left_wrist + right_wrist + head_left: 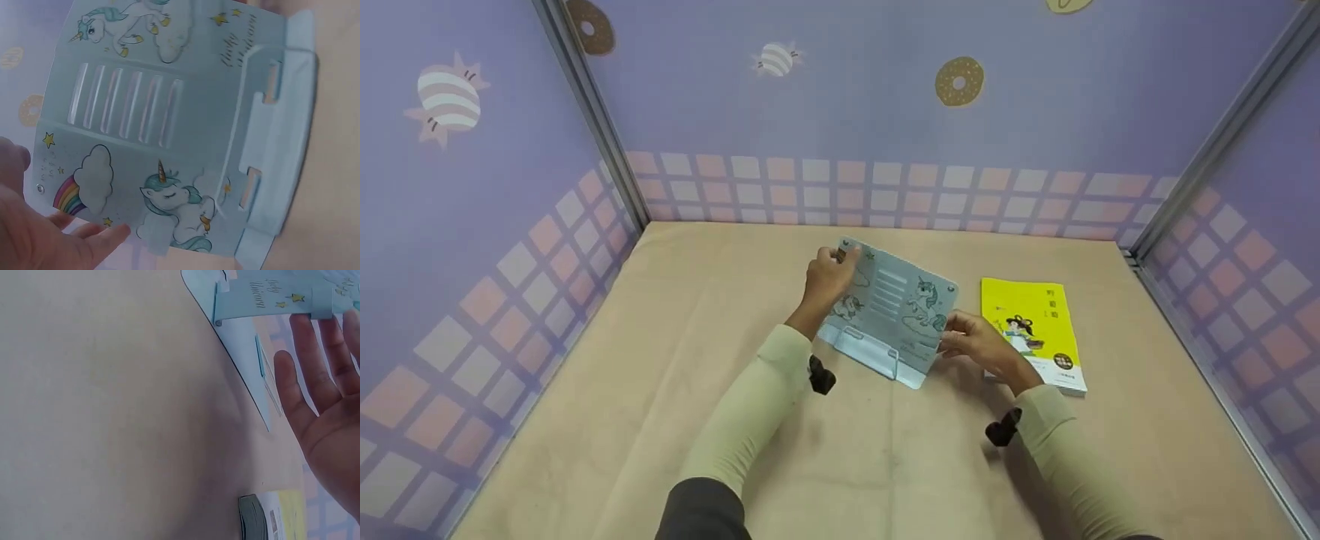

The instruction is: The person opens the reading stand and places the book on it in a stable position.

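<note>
A pale blue metal book stand (889, 300) with unicorn drawings, slots and a wire page holder (239, 112) is held tilted over the table. My left hand (831, 276) grips its upper left edge; fingers (107, 242) show along that edge in the left wrist view. At the opposite side edge, my right hand (979, 343) holds the stand lower down. In the right wrist view, some fingertips of this hand (337, 422) pass behind the panel, while the little finger sticks out free. The stand's bottom ledge (281, 140) faces toward me.
A yellow book (1035, 315) with a white lower band lies on the table just right of my right hand. Beige cloth (660, 390) covers the tabletop. Purple patterned walls (870, 112) with metal corner posts (600, 112) enclose the back and sides.
</note>
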`<control>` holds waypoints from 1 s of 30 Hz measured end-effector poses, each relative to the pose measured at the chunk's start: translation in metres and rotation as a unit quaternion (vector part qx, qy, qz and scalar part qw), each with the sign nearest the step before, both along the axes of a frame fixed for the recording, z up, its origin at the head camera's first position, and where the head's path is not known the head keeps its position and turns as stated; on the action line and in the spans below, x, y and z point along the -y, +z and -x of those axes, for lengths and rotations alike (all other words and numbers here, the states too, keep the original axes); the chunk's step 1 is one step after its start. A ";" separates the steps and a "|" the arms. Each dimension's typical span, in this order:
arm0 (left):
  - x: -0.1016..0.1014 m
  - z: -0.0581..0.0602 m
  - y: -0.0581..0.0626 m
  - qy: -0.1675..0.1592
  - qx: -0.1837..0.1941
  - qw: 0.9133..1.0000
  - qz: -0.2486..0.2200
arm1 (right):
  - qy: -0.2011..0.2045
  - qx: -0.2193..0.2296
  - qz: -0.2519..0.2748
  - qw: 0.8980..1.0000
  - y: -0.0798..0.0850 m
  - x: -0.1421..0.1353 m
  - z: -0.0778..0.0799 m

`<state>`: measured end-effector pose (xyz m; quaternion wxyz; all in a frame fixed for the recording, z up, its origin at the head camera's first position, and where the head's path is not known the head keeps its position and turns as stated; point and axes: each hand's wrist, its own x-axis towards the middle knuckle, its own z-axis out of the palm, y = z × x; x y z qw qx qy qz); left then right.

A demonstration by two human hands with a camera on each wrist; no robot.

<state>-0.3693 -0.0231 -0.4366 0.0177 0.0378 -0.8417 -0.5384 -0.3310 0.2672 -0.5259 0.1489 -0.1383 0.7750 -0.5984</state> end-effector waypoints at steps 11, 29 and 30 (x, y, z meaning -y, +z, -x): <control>-0.015 0.010 0.012 -0.006 0.042 0.997 -0.059 | 0.076 0.004 0.002 0.997 -0.004 0.015 -0.004; -0.017 0.035 0.013 -0.048 -0.045 0.998 0.009 | 0.148 0.027 -0.061 0.987 -0.005 0.073 -0.019; -0.016 0.036 0.013 -0.054 -0.045 0.998 0.006 | 0.149 0.030 -0.061 0.986 -0.005 0.075 -0.020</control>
